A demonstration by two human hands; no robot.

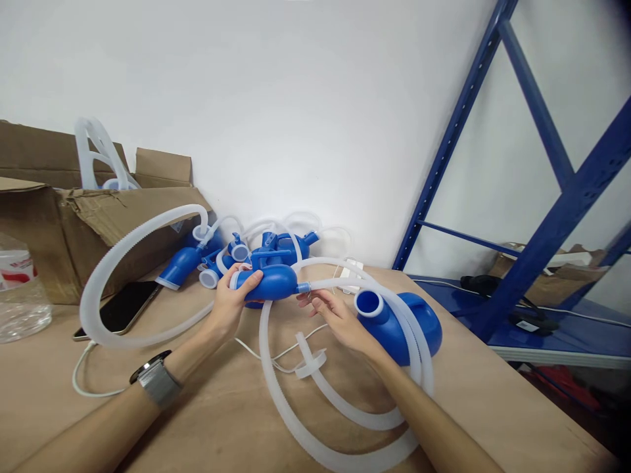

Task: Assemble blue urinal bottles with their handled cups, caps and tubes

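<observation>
Nearest, loops of pale tubing (pixel 365 461) lie on the desk (pixel 221 420), passing beneath the right forearm; a watch (pixel 158 381) circles the left wrist. Inside the loops sits a pale ring (pixel 320 362) with a tube end through it. Beyond, the left hand (pixel 231 295) grasps a blue cup (pixel 273 284) tilted on its side above the desk, thumb along its wall, mouth to the left. A tube meets the cup's nozzle on the right, and the right hand (pixel 340 317) is at that joint with fingers bent; whether they pinch it I cannot tell. Right of this hand stands a blue bottle (pixel 389 332), tubing crossing its front. Far left are a water bottle (pixel 23 309) and a phone (pixel 125 305); behind, more blue cups (pixel 181 266) beside a box (pixel 29 223). A blue rack (pixel 557 217) stands at right, before a white wall (pixel 296 118).
</observation>
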